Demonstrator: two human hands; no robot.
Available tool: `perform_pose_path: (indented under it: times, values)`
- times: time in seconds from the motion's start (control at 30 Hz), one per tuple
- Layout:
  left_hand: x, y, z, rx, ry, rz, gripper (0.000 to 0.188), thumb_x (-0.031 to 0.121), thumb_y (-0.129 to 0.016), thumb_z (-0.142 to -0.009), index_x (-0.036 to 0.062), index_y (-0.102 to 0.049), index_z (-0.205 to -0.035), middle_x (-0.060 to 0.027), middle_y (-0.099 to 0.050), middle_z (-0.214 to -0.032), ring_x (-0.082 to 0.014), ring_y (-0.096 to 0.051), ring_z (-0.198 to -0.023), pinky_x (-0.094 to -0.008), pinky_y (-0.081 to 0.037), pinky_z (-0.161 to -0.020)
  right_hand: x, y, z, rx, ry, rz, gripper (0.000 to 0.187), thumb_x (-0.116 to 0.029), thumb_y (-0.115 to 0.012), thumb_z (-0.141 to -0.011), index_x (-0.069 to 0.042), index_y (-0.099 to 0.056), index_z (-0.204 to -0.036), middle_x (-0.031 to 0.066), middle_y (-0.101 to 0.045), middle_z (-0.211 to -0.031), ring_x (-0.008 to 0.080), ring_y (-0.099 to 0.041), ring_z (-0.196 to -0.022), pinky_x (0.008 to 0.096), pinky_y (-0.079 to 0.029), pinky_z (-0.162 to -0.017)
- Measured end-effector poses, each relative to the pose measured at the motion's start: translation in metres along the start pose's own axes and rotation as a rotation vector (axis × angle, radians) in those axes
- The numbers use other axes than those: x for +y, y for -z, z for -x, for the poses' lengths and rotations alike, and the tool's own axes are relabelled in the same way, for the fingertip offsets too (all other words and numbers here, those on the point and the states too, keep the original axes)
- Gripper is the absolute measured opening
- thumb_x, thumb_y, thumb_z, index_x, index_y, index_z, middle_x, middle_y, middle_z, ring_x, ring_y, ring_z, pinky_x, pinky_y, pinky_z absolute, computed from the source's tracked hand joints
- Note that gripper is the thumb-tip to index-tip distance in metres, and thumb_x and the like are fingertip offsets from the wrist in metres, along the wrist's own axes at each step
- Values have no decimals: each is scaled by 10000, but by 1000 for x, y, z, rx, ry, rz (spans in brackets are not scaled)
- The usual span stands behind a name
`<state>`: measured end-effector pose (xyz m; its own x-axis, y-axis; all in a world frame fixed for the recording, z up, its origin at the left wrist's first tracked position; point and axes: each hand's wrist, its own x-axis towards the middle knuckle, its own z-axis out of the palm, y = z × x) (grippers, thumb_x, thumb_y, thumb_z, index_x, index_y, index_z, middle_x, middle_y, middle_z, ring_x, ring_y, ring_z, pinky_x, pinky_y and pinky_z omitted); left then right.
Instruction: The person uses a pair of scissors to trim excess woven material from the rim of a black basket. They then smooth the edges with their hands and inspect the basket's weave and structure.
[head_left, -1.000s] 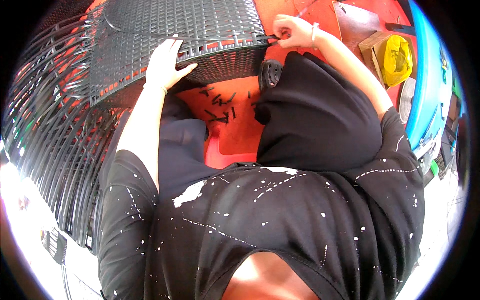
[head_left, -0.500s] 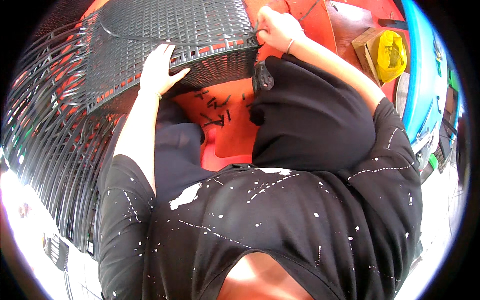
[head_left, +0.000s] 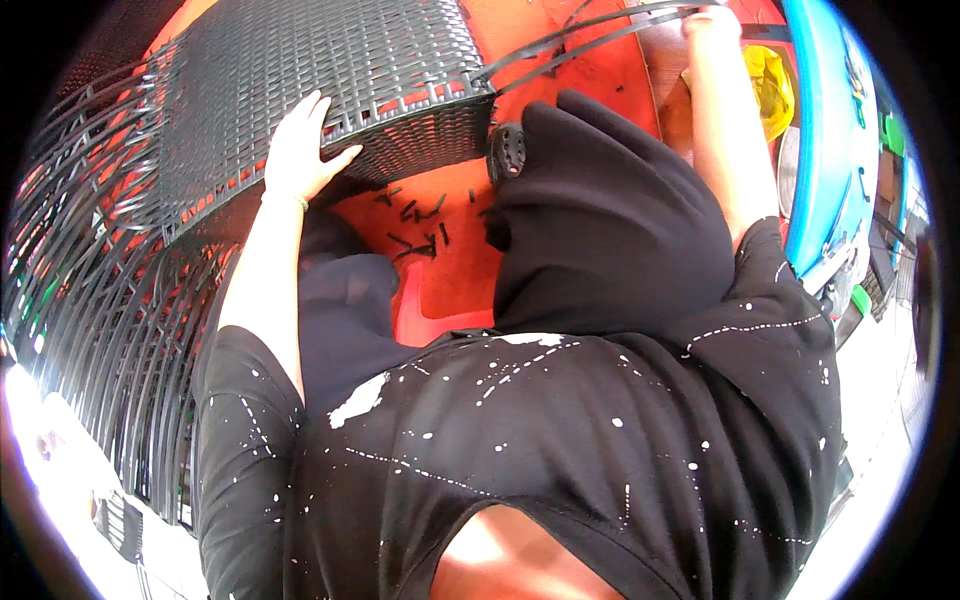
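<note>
A black woven rattan-style piece [head_left: 330, 70], box-like with a flat top and a woven side, lies in front of me. My left hand [head_left: 298, 150] rests over its near edge, fingers stretched and thumb spread apart. From the piece's right corner, black flat weaving strips [head_left: 540, 45] run out to the upper right. They lead to my right hand [head_left: 712, 25], closed around them at the top of the view. Part of that hand is cut off, and its fingertips are hard to make out.
Long loose black strands [head_left: 120, 340] fan down on the left. Short black offcuts [head_left: 425, 212] are scattered on the red floor [head_left: 460, 265] between my legs. At the right are a yellow plastic bag [head_left: 770, 95] and a blue curved object [head_left: 830, 130].
My right hand has moved from the piece's corner far to the right, drawing the strips out with it. My left hand stays on the near edge.
</note>
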<state>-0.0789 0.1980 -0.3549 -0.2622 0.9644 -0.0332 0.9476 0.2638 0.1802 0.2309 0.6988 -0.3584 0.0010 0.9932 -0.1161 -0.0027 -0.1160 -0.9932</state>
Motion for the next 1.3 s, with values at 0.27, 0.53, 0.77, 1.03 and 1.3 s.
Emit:
perform_pose_path:
  times: [0.27,0.53,0.77,1.03,1.3]
  values:
    - [-1,4,3,-11,9,-19,871,484,-817,-763,15,-481,-1416,-190,-486,-1474,-346,-474,-1348,-432,-369,-1150,-18,-31,54,188,382,757,664,-439,-797,-769,28,-541,-1166,201,-672,-937,297,-656,-868,405,-519,-773]
    - [2,4,-3,-26,-6,5,861,473,-814,-769,20,-479,-1421,-193,-479,-1481,-352,-461,-1360,-437,-358,-1159,-31,-67,112,-860,536,971,423,-438,-713,-898,-25,-676,-808,166,-702,-778,288,-671,-736,413,-540,-723]
    - [-2,-1,0,-1,-5,51,871,504,-790,-770,27,-478,-1429,-175,-453,-1500,-329,-440,-1377,-466,-331,-1168,-62,-82,161,-1197,696,759,239,-268,-768,-853,-48,-695,-792,95,-726,-905,203,-684,-860,366,-537,-763]
    - [38,15,-22,40,-113,116,808,453,-758,-805,99,-454,-1465,-139,-402,-1559,-309,-394,-1427,-517,-267,-1191,9,-68,183,-1482,978,898,482,-310,-752,-833,-99,-664,-1257,83,-644,-1284,299,-609,-1171,434,-473,-1027]
    - [40,-3,-18,-62,-113,113,766,532,-658,-884,130,-431,-1495,-78,-373,-1587,-254,-360,-1453,-474,-260,-1205,6,-70,179,-1451,862,782,311,-330,-728,-868,-52,-754,-1005,84,-701,-1090,270,-669,-1009,386,-530,-887]
